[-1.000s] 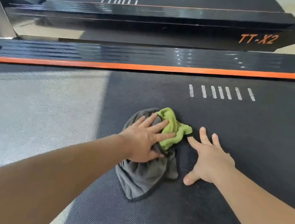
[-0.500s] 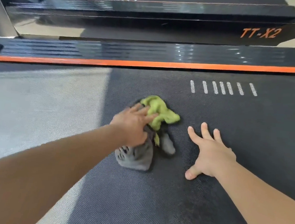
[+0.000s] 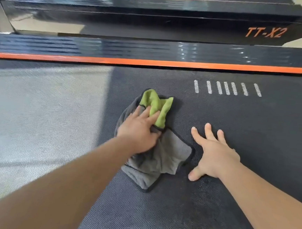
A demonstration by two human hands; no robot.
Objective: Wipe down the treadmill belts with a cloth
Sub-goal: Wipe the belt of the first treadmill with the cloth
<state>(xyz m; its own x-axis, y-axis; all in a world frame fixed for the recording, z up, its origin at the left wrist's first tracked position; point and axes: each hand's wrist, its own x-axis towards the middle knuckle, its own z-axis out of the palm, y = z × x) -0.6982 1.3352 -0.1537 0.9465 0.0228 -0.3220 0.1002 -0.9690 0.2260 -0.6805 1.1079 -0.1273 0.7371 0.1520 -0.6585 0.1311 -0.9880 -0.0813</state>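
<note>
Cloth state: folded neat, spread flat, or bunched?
Bunched. The cloth lies crumpled under the left hand, green side turned up at the far end, grey folds overlapping.

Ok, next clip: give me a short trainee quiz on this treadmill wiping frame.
1. True or false: the right hand lies flat on the bare belt with its fingers spread.
2. What lies under the left hand? A) a spray bottle B) a grey and green cloth C) a brush
3. Fill in: beyond the white dashes, along the belt's far edge, runs a stripe coloured ____.

Key: 1 true; 2 B; 3 orange.
</note>
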